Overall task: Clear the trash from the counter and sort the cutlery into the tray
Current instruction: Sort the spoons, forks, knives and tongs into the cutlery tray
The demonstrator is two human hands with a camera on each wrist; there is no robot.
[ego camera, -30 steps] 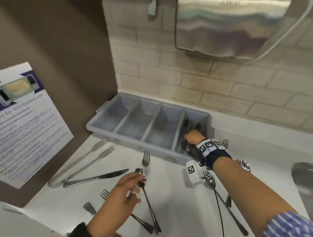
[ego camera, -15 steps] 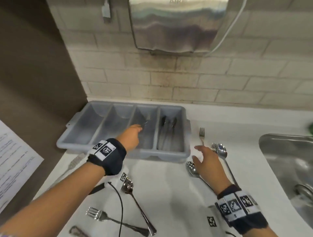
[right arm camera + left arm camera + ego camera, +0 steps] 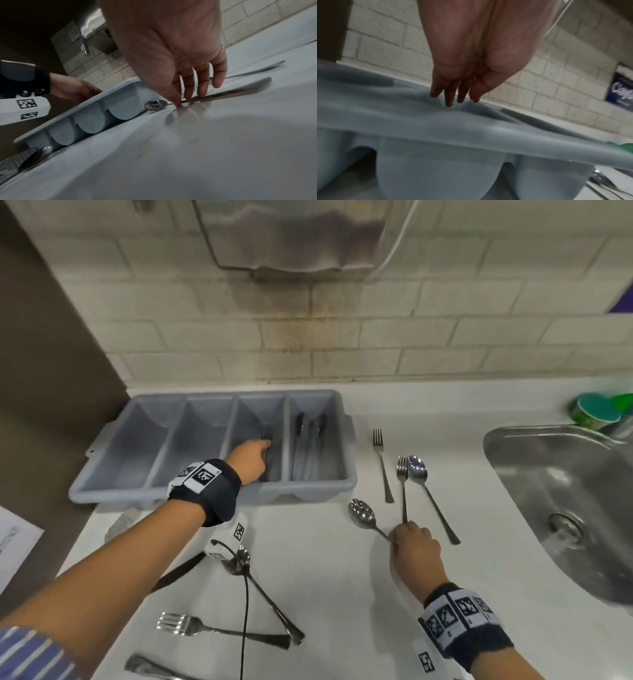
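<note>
The grey four-compartment cutlery tray [image 3: 212,496] stands against the back wall. My left hand [image 3: 251,455] reaches into its third compartment; in the left wrist view the left hand [image 3: 453,93] has straight fingers with nothing in them. A dark fork tip [image 3: 266,434] lies just beyond the fingers. Several spoons [image 3: 308,446] lie in the fourth compartment. My right hand [image 3: 411,539] is down on the counter, its fingertips [image 3: 188,96] touching the handles of a spoon [image 3: 361,513] and a fork [image 3: 402,491], both lying flat.
Right of the tray lie another fork [image 3: 382,463] and a spoon [image 3: 428,494]. Nearer me are a fork [image 3: 219,628], a spoon [image 3: 263,587] and a knife [image 3: 178,573]. A steel sink [image 3: 565,508] is at the right, with a green object [image 3: 599,409] behind it.
My left hand carried a fork from the counter into the third compartment and now holds nothing. My right hand left the fourth compartment and came down onto the spoon and fork handles.
</note>
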